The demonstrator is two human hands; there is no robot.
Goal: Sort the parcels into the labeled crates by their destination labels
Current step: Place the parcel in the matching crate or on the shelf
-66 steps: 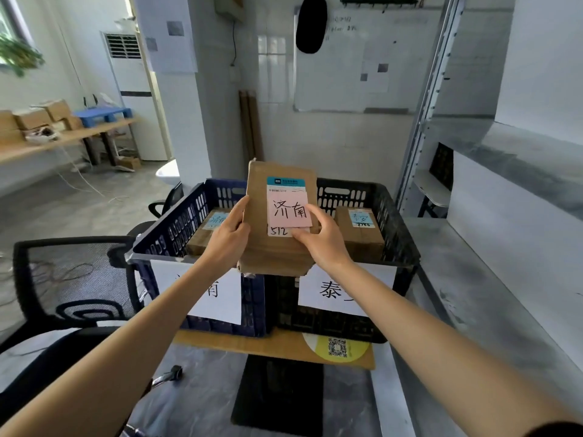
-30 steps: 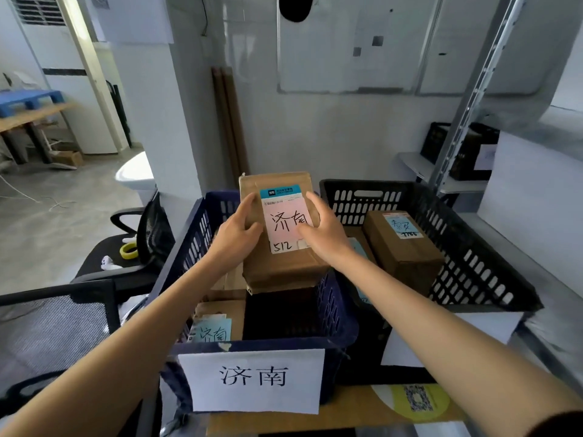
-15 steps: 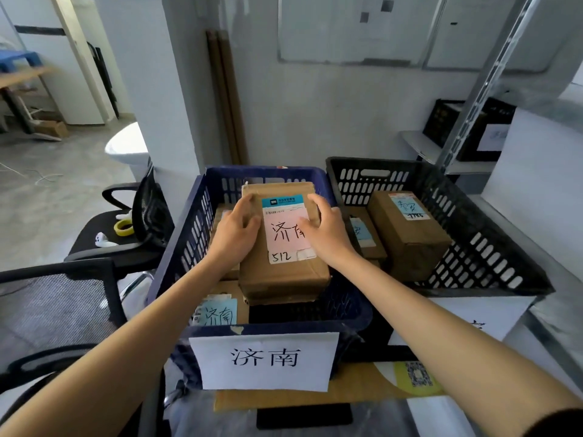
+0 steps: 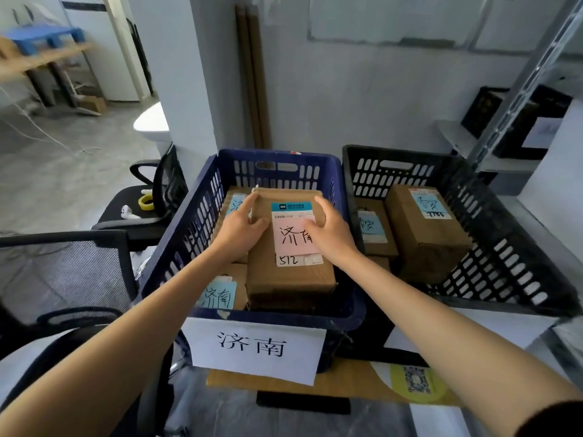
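gripping one parcel, two hands

This is a makeshift parcel-sorting room in an office-like space. The fingers hold a cardboard parcel marked 济南 in a blue crate bearing a matching paper sign. Right of them stands a black crate of labelled boxes. Left of the fingers are mesh office chairs on a bare concrete floor. Beyond the fingers are a whiteboard and a metal shelf upright.
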